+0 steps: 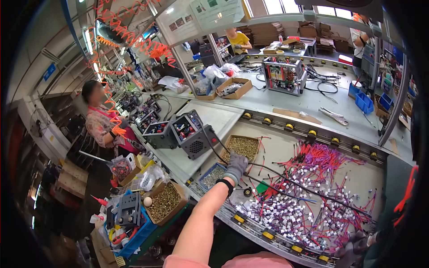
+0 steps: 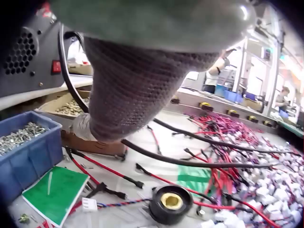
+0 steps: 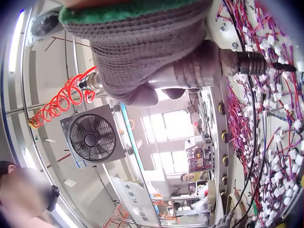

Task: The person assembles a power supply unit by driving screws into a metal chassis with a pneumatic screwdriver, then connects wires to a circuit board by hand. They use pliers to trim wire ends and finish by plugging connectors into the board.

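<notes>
My left hand [image 1: 237, 165], in a grey knit glove, reaches down at the near edge of a cardboard box of brass screws [image 1: 243, 146]. In the left wrist view its fingertips [image 2: 81, 126] are by the box's rim. Black cables [image 2: 190, 163] run from behind that glove to the right; I cannot tell whether the fingers pinch one. In the right wrist view, my gloved right hand [image 3: 147, 54] grips an air screwdriver [image 3: 202, 66], its bit pointing right and a red coiled hose [image 3: 61, 99] at its rear end.
White-plugged red and purple wires [image 1: 286, 210] heap across the right of the bench. A blue bin of small screws [image 2: 33, 152] and a round black knob [image 2: 171, 204] lie near the left hand. Open grey machine housings [image 1: 192, 134] stand beyond. Another person [image 1: 105, 116] stands at left.
</notes>
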### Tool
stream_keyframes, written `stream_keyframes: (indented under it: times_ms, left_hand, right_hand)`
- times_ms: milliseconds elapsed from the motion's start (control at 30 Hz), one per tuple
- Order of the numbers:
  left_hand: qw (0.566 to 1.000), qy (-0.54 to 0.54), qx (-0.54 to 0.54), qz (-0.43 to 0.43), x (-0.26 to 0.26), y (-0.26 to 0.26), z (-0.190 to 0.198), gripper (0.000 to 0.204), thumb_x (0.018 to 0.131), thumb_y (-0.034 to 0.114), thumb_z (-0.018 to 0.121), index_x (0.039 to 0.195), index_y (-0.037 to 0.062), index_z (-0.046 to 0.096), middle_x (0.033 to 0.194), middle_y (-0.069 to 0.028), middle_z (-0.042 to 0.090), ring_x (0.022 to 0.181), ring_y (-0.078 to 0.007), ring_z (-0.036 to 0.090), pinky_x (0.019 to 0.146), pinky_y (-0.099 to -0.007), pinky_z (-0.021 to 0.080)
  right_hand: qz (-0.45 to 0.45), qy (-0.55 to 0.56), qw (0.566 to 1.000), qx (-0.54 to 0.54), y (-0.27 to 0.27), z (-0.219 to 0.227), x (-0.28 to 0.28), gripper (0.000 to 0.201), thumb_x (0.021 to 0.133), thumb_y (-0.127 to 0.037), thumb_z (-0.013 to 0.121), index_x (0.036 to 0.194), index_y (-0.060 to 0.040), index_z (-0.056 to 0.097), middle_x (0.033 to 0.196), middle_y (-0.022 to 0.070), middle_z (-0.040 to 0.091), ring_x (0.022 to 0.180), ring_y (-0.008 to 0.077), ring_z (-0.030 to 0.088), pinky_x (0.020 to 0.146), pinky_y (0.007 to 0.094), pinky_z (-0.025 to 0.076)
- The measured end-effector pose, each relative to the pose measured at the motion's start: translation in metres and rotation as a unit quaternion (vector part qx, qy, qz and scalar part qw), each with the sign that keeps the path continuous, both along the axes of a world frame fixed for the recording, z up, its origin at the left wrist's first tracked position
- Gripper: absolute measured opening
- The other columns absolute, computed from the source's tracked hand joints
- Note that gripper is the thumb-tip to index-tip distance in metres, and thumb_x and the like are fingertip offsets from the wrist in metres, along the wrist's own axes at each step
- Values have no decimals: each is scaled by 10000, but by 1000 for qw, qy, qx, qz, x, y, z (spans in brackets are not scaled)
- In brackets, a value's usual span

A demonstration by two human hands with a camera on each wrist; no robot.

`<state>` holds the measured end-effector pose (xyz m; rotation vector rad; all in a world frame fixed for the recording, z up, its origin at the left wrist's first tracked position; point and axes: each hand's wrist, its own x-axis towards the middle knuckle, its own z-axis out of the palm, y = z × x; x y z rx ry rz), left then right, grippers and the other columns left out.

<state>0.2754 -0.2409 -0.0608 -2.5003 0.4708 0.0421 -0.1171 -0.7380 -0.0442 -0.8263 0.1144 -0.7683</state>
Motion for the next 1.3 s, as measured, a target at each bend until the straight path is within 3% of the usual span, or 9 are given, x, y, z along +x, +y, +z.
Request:
stream_keyframes:
  times_ms: [33, 100, 233, 300, 567, 767, 967, 1200, 1300]
  left_hand:
    - [995, 68, 4, 77, 14, -1, -1, 456, 948, 174, 467, 1400, 173, 529, 1417, -102, 509, 1364, -280, 416, 1117, -637, 203]
    - [979, 131, 4, 156, 27, 12, -12, 415, 947, 188, 476, 1344, 166, 596, 1357, -93, 553, 1323, -286, 452, 1106, -628, 227]
    - [984, -125, 113, 50, 10, 27, -2, 277, 933, 178, 517, 1136, 186, 705, 1085, -40, 706, 1075, -264, 655, 961, -570, 379]
    - [973, 81, -61, 208, 6, 29, 12, 272, 954, 209, 538, 1170, 194, 704, 1098, -3, 733, 1065, -245, 685, 934, -546, 408]
    - [980, -14, -133, 145, -2, 42, 9, 267, 813, 201, 685, 1078, 190, 703, 1100, -92, 718, 1044, -280, 689, 865, -399, 513]
    - [959, 139, -189, 156, -3, 44, 34, 291, 842, 230, 660, 1125, 173, 698, 1128, -107, 714, 1074, -289, 680, 828, -446, 530]
    - [982, 83, 71, 154, -15, 121, 65, 215, 870, 255, 613, 1004, 191, 769, 1000, -57, 755, 986, -248, 711, 880, -453, 494]
    - [946, 162, -277, -41, -65, 0, 65, 310, 804, 290, 711, 1081, 159, 664, 891, -116, 703, 876, -314, 699, 782, -442, 533]
    - [885, 234, -392, -88, -57, -9, 71, 288, 836, 250, 696, 1103, 149, 657, 939, -108, 699, 907, -312, 688, 812, -425, 531]
  right_hand:
    - [-84, 298, 918, -248, 44, 84, -1, 384, 890, 21, 591, 1264, -34, 523, 1051, 77, 616, 703, 116, 527, 551, 255, 446]
    - [-126, 247, 934, -225, 18, 44, -11, 365, 912, 13, 560, 1269, -59, 533, 1013, 65, 601, 690, 100, 502, 489, 240, 407]
    - [-92, 317, 931, -157, 44, 93, -20, 323, 946, -45, 557, 1265, -92, 541, 986, 66, 595, 702, 105, 504, 465, 239, 386]
    - [-99, 312, 934, -142, 46, 95, -19, 321, 941, -45, 566, 1258, -97, 546, 984, 65, 594, 680, 106, 498, 464, 241, 385]
    - [-87, 299, 950, -19, 38, 85, -19, 321, 919, -45, 607, 1229, -115, 561, 960, 53, 601, 604, 106, 478, 449, 249, 384]
    - [-47, 327, 943, 23, 8, 42, -24, 305, 907, -46, 626, 1198, -122, 577, 933, 34, 618, 608, 106, 487, 456, 265, 399]
    - [-49, 329, 943, -6, -1, 2, -18, 272, 901, -49, 636, 1159, -127, 599, 918, 23, 627, 628, 109, 501, 480, 285, 419]
    - [-28, 341, 939, -35, 13, -17, -9, 235, 895, -52, 648, 1114, -134, 625, 899, 10, 638, 651, 112, 517, 509, 307, 443]
    - [-58, 370, 921, -106, 70, 71, 23, 81, 893, -79, 645, 966, -111, 662, 865, 45, 662, 792, 191, 592, 666, 397, 493]
